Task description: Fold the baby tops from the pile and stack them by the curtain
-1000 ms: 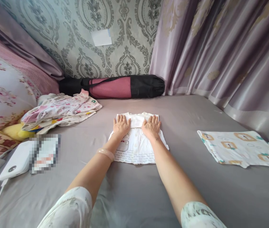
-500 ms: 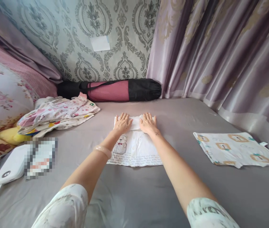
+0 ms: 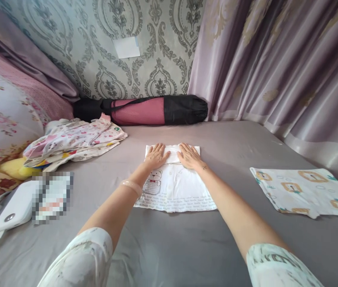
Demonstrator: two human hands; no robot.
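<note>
Well, from where I stand, the small white shirt lies in the middle of the frame on the grey sheet, its upper part doubled into a band. The left hand rests palm down on the band's left half, open, fingers spread; the right hand lies open on the other half, and neither grips anything. The bear print shows below the left wrist. To flatten this well, I'd press evenly with both palms and stroke outward from the centre, keeping the fold's edge straight. The slightly wavy hem, lower in the frame, deserves the same care. A light touch should do, as the thin-looking cloth may drag or pucker if pushed hard.
</note>
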